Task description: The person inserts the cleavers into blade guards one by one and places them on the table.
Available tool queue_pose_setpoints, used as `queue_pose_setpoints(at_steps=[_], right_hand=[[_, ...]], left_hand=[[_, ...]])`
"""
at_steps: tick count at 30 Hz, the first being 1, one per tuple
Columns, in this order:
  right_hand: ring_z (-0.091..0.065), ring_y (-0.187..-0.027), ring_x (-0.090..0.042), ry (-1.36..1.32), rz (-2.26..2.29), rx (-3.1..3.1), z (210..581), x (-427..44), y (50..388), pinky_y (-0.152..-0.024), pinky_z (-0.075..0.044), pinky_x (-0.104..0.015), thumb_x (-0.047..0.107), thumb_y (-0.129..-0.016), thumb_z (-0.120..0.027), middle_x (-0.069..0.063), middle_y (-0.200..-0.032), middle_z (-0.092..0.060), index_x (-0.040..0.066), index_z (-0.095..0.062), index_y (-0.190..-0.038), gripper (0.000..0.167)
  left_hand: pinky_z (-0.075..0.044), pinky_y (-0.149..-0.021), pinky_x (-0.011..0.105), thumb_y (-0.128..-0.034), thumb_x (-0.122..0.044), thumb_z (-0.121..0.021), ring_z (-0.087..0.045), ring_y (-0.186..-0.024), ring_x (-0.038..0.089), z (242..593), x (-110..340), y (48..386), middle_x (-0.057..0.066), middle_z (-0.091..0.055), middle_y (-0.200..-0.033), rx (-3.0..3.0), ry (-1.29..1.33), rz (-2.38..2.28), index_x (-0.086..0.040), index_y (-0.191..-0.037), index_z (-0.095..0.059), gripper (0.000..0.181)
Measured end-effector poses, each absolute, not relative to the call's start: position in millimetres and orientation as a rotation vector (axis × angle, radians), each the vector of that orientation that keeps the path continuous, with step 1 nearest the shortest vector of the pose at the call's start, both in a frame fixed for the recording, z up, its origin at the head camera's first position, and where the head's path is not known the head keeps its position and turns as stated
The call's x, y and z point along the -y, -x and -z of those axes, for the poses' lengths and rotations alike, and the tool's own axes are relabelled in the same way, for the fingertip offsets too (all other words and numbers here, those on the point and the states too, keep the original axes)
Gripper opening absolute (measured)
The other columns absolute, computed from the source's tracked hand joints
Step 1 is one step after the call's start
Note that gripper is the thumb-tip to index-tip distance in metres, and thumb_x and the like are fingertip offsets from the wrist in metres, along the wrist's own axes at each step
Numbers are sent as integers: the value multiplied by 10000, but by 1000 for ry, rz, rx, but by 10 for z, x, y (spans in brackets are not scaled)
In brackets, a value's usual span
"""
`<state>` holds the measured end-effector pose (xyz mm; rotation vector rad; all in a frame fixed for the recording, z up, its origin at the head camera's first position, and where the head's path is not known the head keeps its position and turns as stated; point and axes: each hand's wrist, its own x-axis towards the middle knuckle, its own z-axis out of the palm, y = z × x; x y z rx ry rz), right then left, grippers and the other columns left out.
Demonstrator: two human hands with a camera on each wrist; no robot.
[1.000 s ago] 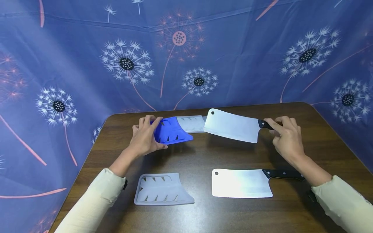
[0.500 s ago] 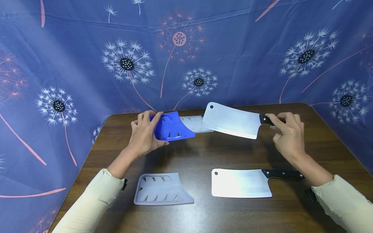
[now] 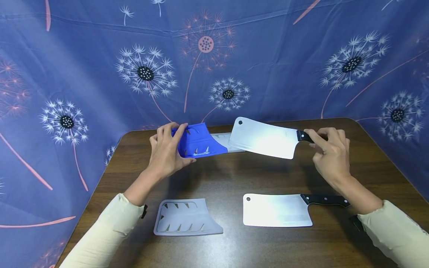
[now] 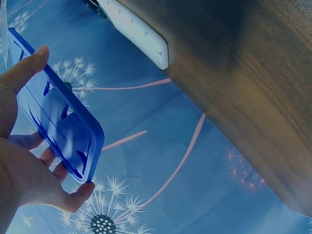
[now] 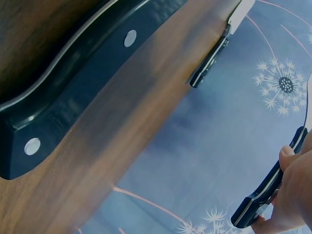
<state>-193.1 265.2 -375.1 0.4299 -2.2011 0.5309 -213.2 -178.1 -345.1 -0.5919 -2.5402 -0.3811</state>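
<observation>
My left hand [image 3: 165, 150] grips the closed end of a blue blade cover [image 3: 201, 143], thumb below and fingers above. It is held tilted over the back of the table, its curved side facing right. My right hand [image 3: 333, 156] holds a cleaver [image 3: 263, 137] by its black handle [image 5: 265, 195], the blade pointing left toward the cover. In the head view blade and cover nearly meet; I cannot tell if they touch. Behind them lies a white blade cover [image 4: 139, 31], partly hidden. Nearer lie a grey-white blade cover [image 3: 187, 219] and a second cleaver [image 3: 276, 211].
Another black knife handle [image 5: 209, 61] lies at the table's far edge in the right wrist view. The brown wooden table [image 3: 231, 249] ends at a blue dandelion-print cloth [image 3: 275, 74] hanging behind it. The second cleaver's handle [image 3: 326, 200] reaches close to my right forearm.
Both hands have risen a little. The blue cover has moved up and slightly right, the held cleaver up and slightly left, so the gap between them has narrowed.
</observation>
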Motion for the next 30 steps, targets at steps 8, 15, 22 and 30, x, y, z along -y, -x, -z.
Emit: queue_pose_setpoints(at_steps=[8, 15, 22, 30], right_hand=[[-446, -916, -397, -449, -551, 2191, 3756, -2628, 1914, -728, -234, -393, -287, -622, -548, -212, -1003, -554, 100, -704, -1140, 665], [-431, -939, -404, -462, -549, 2229, 3747, -2612, 1900, -729, -250, -472, -296, -629, -544, -223, -1019, -536, 109, -683, -1162, 684], [-427, -955, -408, -461, -561, 2211, 3745, -2601, 1889, -761, -254, -500, -294, -647, -571, -224, -1017, -531, 82, -694, -1146, 637], [-411, -913, -466, -497, -547, 2116, 3790, -2567, 1885, -738, -235, -553, -260, -598, -450, -261, -1014, -540, 74, -702, -1109, 661]], left_hand=[[-296, -858, 599, -494, -433, -939, -345, -1211, 376, 3443, 1746, 2121, 162, -417, -1309, 2537, 586, 377, -154, -1401, -456, 1065], [-292, -863, 602, -493, -425, -941, -341, -1213, 378, 3460, 1740, 2112, 161, -415, -1315, 2538, 590, 386, -156, -1399, -454, 1063], [-288, -866, 607, -484, -408, -941, -340, -1210, 379, 3458, 1742, 2112, 155, -414, -1311, 2523, 599, 373, -155, -1390, -466, 1054], [-264, -837, 630, -459, -368, -948, -317, -1217, 416, 3465, 1726, 2113, 165, -401, -1308, 2522, 639, 348, -148, -1395, -457, 1080]])
